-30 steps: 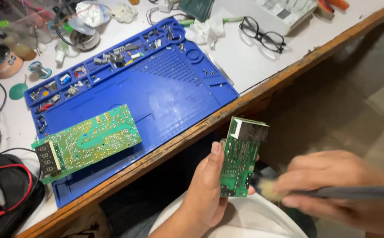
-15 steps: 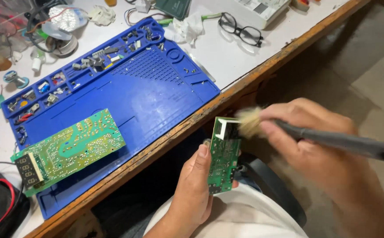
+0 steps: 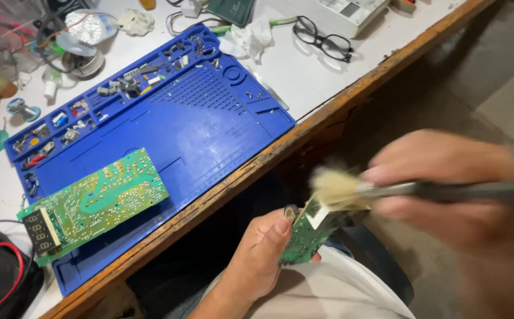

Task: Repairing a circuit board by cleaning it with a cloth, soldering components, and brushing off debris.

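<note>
My left hand [image 3: 260, 255] holds a small green circuit board [image 3: 305, 237] upright over my lap, below the table edge. My right hand [image 3: 446, 189], blurred by motion, grips a dark-handled brush [image 3: 457, 190]. The brush's pale bristles [image 3: 333, 188] touch the top of the small board. A larger green circuit board [image 3: 94, 204] with a digit display at its left end lies on the blue work mat [image 3: 209, 130] on the table.
The mat's rear compartments hold several small parts [image 3: 121, 88]. Black-framed glasses [image 3: 322, 40], a crumpled white cloth [image 3: 248, 38] and a solder reel [image 3: 85, 62] lie on the white table. The wooden table edge [image 3: 339, 100] runs diagonally. A black bag [image 3: 3, 277] with red cords sits at the lower left.
The brush has swept down across the top of the small board. My left hand has tilted the board a little. My view has shifted slightly right.
</note>
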